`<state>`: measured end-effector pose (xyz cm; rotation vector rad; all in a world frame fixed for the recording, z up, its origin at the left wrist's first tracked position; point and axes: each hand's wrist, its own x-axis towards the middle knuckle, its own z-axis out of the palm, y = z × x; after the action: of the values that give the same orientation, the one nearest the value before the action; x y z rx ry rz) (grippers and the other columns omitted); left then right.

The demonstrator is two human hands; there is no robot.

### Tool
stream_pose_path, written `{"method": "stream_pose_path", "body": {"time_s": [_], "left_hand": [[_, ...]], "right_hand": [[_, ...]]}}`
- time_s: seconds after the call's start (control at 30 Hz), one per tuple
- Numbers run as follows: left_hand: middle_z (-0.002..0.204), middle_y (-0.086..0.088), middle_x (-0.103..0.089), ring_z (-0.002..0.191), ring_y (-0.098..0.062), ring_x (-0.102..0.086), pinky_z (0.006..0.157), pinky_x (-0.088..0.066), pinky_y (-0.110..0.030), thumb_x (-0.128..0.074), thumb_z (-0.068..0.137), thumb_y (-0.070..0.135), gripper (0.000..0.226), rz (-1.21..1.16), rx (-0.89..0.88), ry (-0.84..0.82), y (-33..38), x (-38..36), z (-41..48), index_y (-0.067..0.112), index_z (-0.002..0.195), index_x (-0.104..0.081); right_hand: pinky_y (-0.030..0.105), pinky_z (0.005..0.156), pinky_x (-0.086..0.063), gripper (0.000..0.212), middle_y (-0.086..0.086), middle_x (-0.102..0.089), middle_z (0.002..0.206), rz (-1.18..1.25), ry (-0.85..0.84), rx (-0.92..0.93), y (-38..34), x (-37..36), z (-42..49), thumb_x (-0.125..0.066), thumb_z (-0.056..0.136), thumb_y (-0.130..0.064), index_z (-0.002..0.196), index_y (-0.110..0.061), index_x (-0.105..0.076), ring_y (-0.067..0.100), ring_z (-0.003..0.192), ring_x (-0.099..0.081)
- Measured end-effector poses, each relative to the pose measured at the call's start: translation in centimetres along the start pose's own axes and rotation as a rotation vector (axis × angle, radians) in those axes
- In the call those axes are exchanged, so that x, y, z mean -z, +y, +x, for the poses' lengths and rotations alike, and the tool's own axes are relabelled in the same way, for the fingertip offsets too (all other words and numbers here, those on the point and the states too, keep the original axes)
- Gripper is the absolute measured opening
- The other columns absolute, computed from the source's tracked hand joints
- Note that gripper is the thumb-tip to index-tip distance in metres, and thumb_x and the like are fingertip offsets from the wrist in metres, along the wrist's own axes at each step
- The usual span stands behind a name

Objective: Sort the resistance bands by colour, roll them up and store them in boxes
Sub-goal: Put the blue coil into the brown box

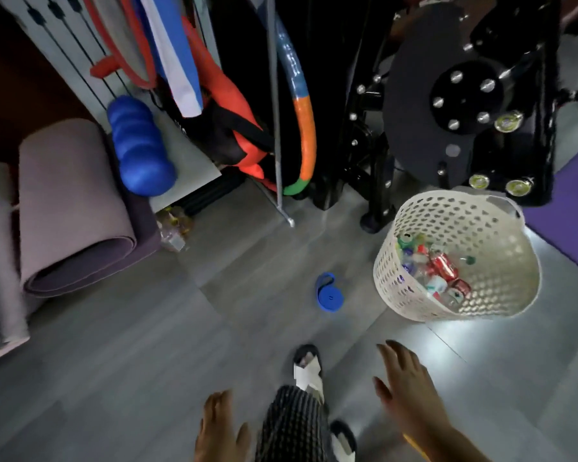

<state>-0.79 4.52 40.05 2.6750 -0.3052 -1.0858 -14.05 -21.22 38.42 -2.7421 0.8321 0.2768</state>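
Fingers (392, 353) on the right hand (406, 388) are stretched flat, holding nothing, and the left hand (219, 431) hangs loose too. The blue resistance band (328, 291) lies loosely rolled on the grey floor (114, 378), beside the white basket (389, 278) of cans (442, 265).

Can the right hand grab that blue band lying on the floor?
Probably yes. The right hand is open and holds nothing, and only bare floor lies between it and the blue band. The white basket stands off to the side, apart from the band. It may need to reach further down.
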Motion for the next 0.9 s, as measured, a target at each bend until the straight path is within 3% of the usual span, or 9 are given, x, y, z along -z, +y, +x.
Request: {"method": "stream_pose_path", "body": {"time_s": [0.07, 0.2, 0.33, 0.43, 0.57, 0.67, 0.73, 0.8, 0.9], "left_hand": [[0.149, -0.005, -0.017, 0.133, -0.016, -0.034, 0.103, -0.032, -0.021, -0.050, 0.091, 0.033, 0.066, -0.032, 0.029, -0.055, 3.5, -0.8, 4.3, 0.015, 0.144, -0.014], [0.148, 0.001, -0.016, 0.134, -0.012, -0.032, 0.098, -0.030, -0.018, -0.041, 0.078, 0.043, 0.075, -0.121, -0.026, -0.104, 11.5, -4.5, 14.7, 0.022, 0.143, -0.011], [0.148, -0.005, -0.026, 0.132, -0.016, -0.037, 0.104, -0.031, -0.023, -0.055, 0.076, 0.036, 0.079, -0.282, 0.017, -0.156, 15.6, -13.7, 27.4, 0.018, 0.145, -0.019], [0.148, -0.006, -0.020, 0.136, -0.017, -0.030, 0.106, -0.024, -0.022, -0.054, 0.089, 0.032, 0.075, -0.343, 0.140, -0.191, 16.2, -23.0, 37.0, 0.015, 0.146, -0.008], [0.147, -0.017, -0.026, 0.135, -0.027, -0.030, 0.101, -0.029, -0.025, -0.057, 0.090, 0.029, 0.072, -0.738, 0.475, -0.192, 16.6, -33.6, 45.8, 0.007, 0.144, -0.015], [0.140, -0.021, -0.038, 0.124, -0.035, -0.044, 0.100, -0.040, -0.036, -0.062, 0.085, 0.033, 0.065, -1.066, 0.623, -0.066, 16.1, -40.2, 50.2, 0.028, 0.139, -0.026], [0.123, -0.020, -0.050, 0.101, -0.039, -0.058, 0.088, -0.050, -0.049, -0.064, 0.079, 0.033, 0.047, -1.213, 0.683, 0.030, 16.1, -42.9, 52.0, 0.048, 0.115, -0.036], [0.115, -0.011, -0.040, 0.079, -0.027, -0.058, 0.072, -0.056, -0.045, -0.059, 0.086, 0.023, 0.036, -1.325, 0.765, 0.095, 16.3, -44.3, 52.9, 0.039, 0.113, -0.041], [0.119, -0.009, -0.042, 0.084, -0.024, -0.058, 0.056, -0.057, -0.036, -0.048, 0.093, 0.014, 0.025, -1.424, 0.790, 0.067, 16.7, -44.5, 53.3, 0.031, 0.110, -0.043]], "right_hand": [[0.031, 0.054, -0.054, 0.084, 0.011, -0.067, 0.095, -0.003, -0.129, 0.006, 1.5, -0.5, 5.7, -0.092, 0.033, -0.024, 0.105, -0.011, -0.050, 0.026, 0.078, -0.069], [0.034, 0.057, -0.056, 0.081, 0.014, -0.066, 0.096, -0.035, -0.038, 0.086, 6.0, -6.6, 17.7, -0.092, 0.037, -0.020, 0.106, -0.010, -0.050, 0.029, 0.079, -0.068], [0.034, 0.055, -0.055, 0.076, 0.013, -0.066, 0.095, -0.016, 0.025, 0.226, 10.0, -16.5, 28.5, -0.089, 0.043, -0.018, 0.105, -0.012, -0.047, 0.028, 0.075, -0.068], [0.034, 0.053, -0.053, 0.057, 0.010, -0.067, 0.094, -0.008, 0.080, 0.371, 11.8, -26.2, 36.6, -0.075, 0.058, -0.022, 0.107, -0.016, -0.046, 0.028, 0.074, -0.067], [0.036, 0.064, -0.054, 0.041, 0.010, -0.066, 0.105, -0.074, 0.049, 0.551, 12.5, -38.8, 44.7, -0.039, 0.077, -0.034, 0.110, -0.025, -0.061, 0.030, 0.083, -0.066], [0.043, 0.072, -0.053, 0.047, 0.007, -0.066, 0.108, -0.153, 0.022, 0.679, 13.1, -45.6, 47.6, -0.037, 0.077, -0.044, 0.104, -0.027, -0.070, 0.031, 0.087, -0.065], [0.044, 0.067, -0.053, 0.050, 0.009, -0.067, 0.102, -0.145, -0.017, 0.665, 14.5, -47.8, 48.1, -0.038, 0.074, -0.051, 0.097, -0.024, -0.072, 0.033, 0.081, -0.065], [0.040, 0.060, -0.053, 0.049, 0.013, -0.066, 0.090, -0.087, 0.003, 0.550, 16.4, -48.5, 47.0, -0.040, 0.077, -0.050, 0.092, -0.015, -0.071, 0.034, 0.073, -0.064], [0.042, 0.060, -0.053, 0.045, 0.022, -0.062, 0.079, 0.066, 0.022, 0.275, 18.7, -48.8, 42.8, -0.037, 0.085, -0.037, 0.088, -0.002, -0.066, 0.041, 0.068, -0.061]]}}
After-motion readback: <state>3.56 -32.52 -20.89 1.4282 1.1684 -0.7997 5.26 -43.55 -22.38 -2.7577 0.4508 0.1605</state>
